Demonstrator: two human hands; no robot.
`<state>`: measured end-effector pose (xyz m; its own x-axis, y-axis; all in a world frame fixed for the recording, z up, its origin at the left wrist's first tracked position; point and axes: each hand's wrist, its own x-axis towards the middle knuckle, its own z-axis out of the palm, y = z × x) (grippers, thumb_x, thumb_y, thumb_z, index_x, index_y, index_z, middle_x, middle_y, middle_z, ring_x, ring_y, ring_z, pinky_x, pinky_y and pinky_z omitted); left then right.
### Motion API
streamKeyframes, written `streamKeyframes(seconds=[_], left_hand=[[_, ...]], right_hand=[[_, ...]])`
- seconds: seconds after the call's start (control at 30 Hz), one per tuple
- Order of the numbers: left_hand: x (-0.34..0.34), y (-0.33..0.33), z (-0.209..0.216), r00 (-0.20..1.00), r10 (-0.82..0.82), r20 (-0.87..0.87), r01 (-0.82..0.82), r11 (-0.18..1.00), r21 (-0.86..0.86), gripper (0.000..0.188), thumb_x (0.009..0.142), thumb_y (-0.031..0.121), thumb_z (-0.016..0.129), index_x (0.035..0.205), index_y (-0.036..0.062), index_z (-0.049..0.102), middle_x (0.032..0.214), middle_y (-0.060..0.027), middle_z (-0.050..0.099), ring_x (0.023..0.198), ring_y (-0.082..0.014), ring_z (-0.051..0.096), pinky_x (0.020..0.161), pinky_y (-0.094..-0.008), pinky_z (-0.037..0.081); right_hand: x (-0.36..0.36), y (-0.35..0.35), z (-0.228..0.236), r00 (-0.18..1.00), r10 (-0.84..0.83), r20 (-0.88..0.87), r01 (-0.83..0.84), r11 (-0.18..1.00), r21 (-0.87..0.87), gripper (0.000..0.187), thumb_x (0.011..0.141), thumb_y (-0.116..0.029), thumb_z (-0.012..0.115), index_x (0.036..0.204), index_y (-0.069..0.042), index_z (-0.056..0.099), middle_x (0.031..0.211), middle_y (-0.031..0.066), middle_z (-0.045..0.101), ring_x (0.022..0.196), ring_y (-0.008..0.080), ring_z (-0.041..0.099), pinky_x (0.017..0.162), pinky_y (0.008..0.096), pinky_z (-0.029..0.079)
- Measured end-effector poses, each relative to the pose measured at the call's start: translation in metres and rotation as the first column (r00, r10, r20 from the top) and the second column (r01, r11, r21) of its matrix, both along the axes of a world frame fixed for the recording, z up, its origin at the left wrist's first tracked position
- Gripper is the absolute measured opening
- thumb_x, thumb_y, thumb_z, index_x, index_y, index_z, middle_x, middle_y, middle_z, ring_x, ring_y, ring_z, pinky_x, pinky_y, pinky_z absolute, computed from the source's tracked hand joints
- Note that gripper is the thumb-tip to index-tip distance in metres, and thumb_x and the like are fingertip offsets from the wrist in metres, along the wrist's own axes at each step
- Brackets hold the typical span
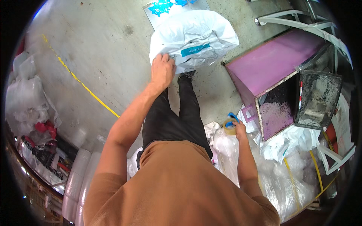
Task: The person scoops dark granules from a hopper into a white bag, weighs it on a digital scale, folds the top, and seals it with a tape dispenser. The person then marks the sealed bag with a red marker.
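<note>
My left hand point(163, 71) is closed on the near left edge of a puffy white plastic bag point(203, 32) with a teal label. The bag is held out in front of my legs, and its contents are hidden. Off to my right side, my right hand point(240, 129) grips a blue tape dispenser point(232, 116) carrying a roll of tan packing tape point(229, 127). Its fingers are partly out of sight behind the tape.
A purple box point(281, 60) with a dark open door lies at the right, near white metal legs point(286, 17). Clear plastic wrapping point(226, 147) is heaped below it. Bubble-wrap rolls point(77, 177) stand at left, past a yellow floor line point(85, 88). A blue-marked panel point(151, 17) lies ahead.
</note>
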<state>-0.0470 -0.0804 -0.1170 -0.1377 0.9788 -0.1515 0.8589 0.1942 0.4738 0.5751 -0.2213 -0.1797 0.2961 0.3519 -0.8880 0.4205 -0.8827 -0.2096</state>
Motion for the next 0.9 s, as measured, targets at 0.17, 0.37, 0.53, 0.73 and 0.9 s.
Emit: streamKeyframes(seconds=[0.17,0.37,0.53,0.73,0.9], left_hand=[[-0.012,-0.037,0.024,0.992,-0.035,0.124,0.043,0.997,-0.063,0.018,0.081,0.010,0.080,0.096,0.0040,0.072,0.104,-0.0138,0.065,0.104,-0.0366,0.061,0.089,-0.0469,0.052],[-0.018,-0.037,0.069,0.870,0.216,0.443,-0.077,0.948,-0.310,0.015,0.090,0.011,0.072,0.102,0.0033,0.074,0.101,-0.0136,0.072,0.092,-0.0351,0.069,0.082,-0.0418,0.056],[-0.017,-0.015,0.104,0.543,0.564,0.622,-0.196,0.805,-0.560,0.021,0.098,0.021,0.072,0.103,0.0013,0.077,0.088,-0.0081,0.074,0.080,-0.0196,0.070,0.078,-0.0336,0.054],[-0.030,0.007,0.098,0.031,0.790,0.612,0.039,0.611,-0.790,0.059,0.098,0.057,0.069,0.111,-0.0001,0.073,0.100,-0.0088,0.073,0.087,-0.0164,0.070,0.081,-0.0311,0.053],[-0.044,0.016,0.072,-0.032,0.828,0.560,0.081,0.560,-0.824,0.036,0.098,0.041,0.075,0.104,0.0050,0.073,0.095,-0.0041,0.070,0.080,-0.0146,0.065,0.079,-0.0300,0.052]], right_hand=[[-0.176,0.098,0.090,0.716,-0.540,-0.442,0.564,0.821,-0.088,0.036,0.097,-0.011,0.070,0.132,-0.006,0.065,0.109,0.0055,0.069,0.096,0.0181,0.065,0.094,0.0354,0.055],[-0.296,0.151,0.132,0.388,-0.622,-0.681,0.585,0.736,-0.339,0.037,0.100,-0.020,0.069,0.134,-0.004,0.064,0.126,0.0100,0.073,0.112,0.0232,0.071,0.100,0.0401,0.057],[-0.352,0.165,0.171,0.384,-0.610,-0.693,0.551,0.754,-0.358,0.037,0.101,-0.019,0.066,0.134,-0.003,0.063,0.126,0.0123,0.073,0.105,0.0232,0.072,0.092,0.0369,0.059],[-0.386,0.169,0.196,0.675,-0.120,-0.728,0.247,0.966,0.070,0.053,0.097,-0.008,0.069,0.148,-0.005,0.057,0.123,0.0070,0.070,0.095,0.0163,0.067,0.086,0.0319,0.056],[-0.435,0.180,0.246,0.594,0.802,0.070,-0.626,0.405,0.666,0.060,0.091,-0.008,0.078,0.148,-0.017,0.063,0.105,0.0118,0.065,0.086,0.0256,0.066,0.079,0.0371,0.055]])
